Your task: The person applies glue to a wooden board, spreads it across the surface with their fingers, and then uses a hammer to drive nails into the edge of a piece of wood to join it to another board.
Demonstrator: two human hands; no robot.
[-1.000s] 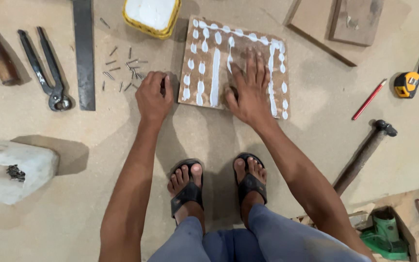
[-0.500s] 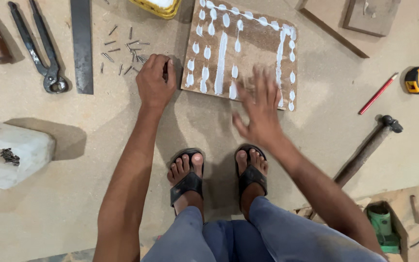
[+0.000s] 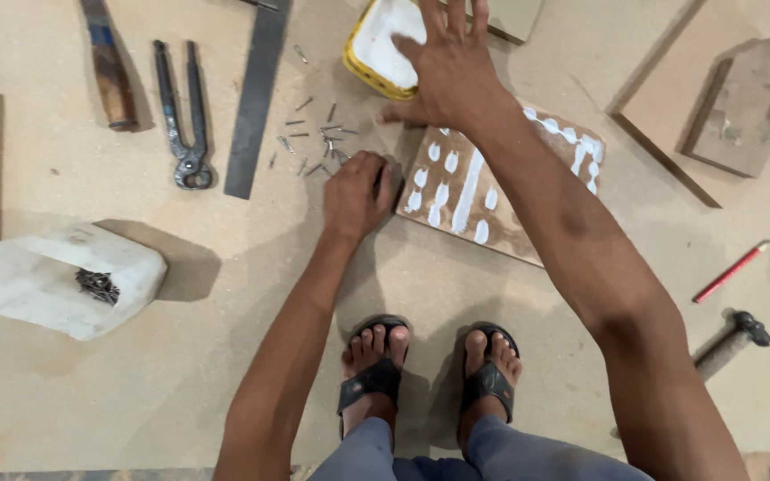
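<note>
Bare floor lies open at lower left and lower right of the frame. Upper left is crowded: scattered nails [image 3: 318,142], pincers [image 3: 184,116] and steel square [image 3: 256,98]. My right arm [image 3: 572,249] crosses the glue-dabbed board [image 3: 456,191], blocking the centre.
</note>
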